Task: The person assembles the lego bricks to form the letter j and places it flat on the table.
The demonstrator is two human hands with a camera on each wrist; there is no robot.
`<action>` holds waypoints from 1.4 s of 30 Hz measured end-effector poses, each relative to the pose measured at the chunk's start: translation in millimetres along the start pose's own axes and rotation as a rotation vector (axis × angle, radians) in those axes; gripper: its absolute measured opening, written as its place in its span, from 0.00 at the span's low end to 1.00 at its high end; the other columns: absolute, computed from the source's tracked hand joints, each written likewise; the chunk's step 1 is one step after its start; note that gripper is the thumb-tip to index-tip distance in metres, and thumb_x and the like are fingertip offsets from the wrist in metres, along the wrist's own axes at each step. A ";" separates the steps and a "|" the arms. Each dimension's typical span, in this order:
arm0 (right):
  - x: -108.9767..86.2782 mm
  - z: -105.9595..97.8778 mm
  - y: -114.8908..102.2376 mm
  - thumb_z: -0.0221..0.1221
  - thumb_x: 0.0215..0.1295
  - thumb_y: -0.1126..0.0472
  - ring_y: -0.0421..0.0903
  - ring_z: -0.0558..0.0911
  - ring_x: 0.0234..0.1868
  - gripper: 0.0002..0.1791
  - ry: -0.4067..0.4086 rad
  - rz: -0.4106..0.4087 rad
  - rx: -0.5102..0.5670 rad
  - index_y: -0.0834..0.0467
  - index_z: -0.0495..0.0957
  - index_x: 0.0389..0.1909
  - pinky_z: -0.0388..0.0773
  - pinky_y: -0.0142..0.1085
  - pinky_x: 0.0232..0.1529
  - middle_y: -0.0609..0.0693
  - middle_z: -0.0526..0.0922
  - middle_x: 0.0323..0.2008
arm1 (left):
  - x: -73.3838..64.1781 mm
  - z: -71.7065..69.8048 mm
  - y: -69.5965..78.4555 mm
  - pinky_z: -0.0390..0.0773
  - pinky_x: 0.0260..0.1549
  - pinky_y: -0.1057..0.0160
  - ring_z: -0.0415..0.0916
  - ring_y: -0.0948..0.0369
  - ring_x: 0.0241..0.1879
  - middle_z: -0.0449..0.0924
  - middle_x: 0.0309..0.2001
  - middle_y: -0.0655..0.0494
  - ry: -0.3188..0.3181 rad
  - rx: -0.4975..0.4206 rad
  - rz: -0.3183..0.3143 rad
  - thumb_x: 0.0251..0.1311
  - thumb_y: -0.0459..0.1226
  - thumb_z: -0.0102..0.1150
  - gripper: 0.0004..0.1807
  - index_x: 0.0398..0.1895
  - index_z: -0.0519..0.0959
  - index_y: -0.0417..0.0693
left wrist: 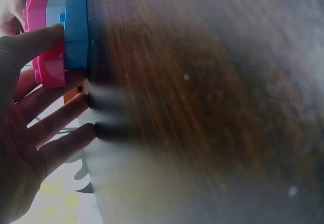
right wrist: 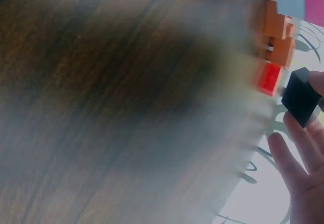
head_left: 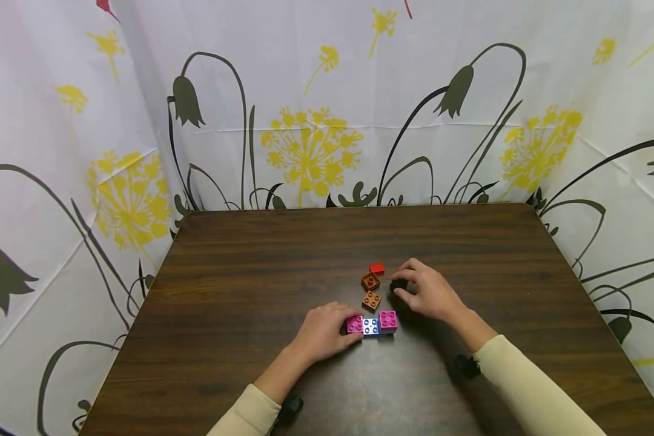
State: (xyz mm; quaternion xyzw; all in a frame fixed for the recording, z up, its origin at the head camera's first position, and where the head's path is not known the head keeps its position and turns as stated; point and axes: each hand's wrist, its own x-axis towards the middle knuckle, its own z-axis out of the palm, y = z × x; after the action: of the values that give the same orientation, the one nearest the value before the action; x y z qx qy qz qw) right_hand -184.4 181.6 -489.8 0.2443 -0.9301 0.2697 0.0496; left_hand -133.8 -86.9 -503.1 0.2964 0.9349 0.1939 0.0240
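Note:
My left hand [head_left: 326,330] pinches the left end of a small brick build, its thumb and fingers on a pink brick [head_left: 355,324]. A pale blue brick [head_left: 370,327] sits in the middle of the build and a second pink brick [head_left: 387,321] at its right end. Blue bricks [left wrist: 77,29] form the layer below in the left wrist view. Between thumb and fingers, my right hand [head_left: 427,292] holds a black brick [right wrist: 300,96], to the right of the loose bricks.
Beyond the build lie two orange-brown bricks, one studs up [head_left: 371,300] and one showing a hollow side [head_left: 370,281]. A red brick [head_left: 377,269] lies just past them. The dark wooden table [head_left: 240,272] ends at a flowered curtain [head_left: 338,91].

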 end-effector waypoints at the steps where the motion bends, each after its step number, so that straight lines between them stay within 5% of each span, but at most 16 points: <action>1: -0.3 -0.7 -0.4 0.70 0.57 0.59 0.46 0.78 0.38 0.14 0.018 -0.008 0.016 0.55 0.85 0.45 0.76 0.41 0.39 0.45 0.75 0.43 | 0.0 0.0 0.0 0.77 0.48 0.53 0.77 0.61 0.51 0.83 0.50 0.61 0.001 0.000 0.001 0.58 0.53 0.67 0.21 0.53 0.83 0.58; 12: -7.4 -10.6 -13.3 0.70 0.55 0.61 0.42 0.81 0.41 0.09 0.150 -0.066 0.146 0.52 0.80 0.35 0.81 0.42 0.45 0.42 0.78 0.39 | -0.1 -1.0 -0.7 0.77 0.47 0.54 0.78 0.61 0.50 0.83 0.49 0.61 0.019 0.004 0.011 0.57 0.53 0.67 0.21 0.52 0.83 0.58; 26: -30.6 -15.7 -41.5 0.74 0.52 0.61 0.40 0.80 0.46 0.13 0.023 -0.137 0.206 0.50 0.81 0.36 0.80 0.43 0.47 0.42 0.82 0.45 | 0.4 -0.2 -0.8 0.77 0.46 0.54 0.78 0.61 0.49 0.83 0.49 0.61 0.017 0.005 0.018 0.57 0.54 0.67 0.22 0.53 0.83 0.58; 42: -43.4 -4.9 -43.3 0.73 0.53 0.62 0.40 0.82 0.47 0.11 0.012 -0.237 0.183 0.52 0.82 0.36 0.80 0.42 0.45 0.48 0.84 0.46 | -0.2 2.7 -1.8 0.78 0.42 0.56 0.78 0.63 0.46 0.84 0.47 0.62 0.045 0.008 0.032 0.56 0.53 0.68 0.22 0.52 0.83 0.58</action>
State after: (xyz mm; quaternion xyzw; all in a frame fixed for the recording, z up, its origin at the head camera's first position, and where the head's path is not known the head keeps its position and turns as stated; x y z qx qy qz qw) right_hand -125.7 170.9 -474.7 0.3544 -0.8659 0.3471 0.0641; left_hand -134.2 -87.4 -506.3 0.3071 0.9310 0.1972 -0.0015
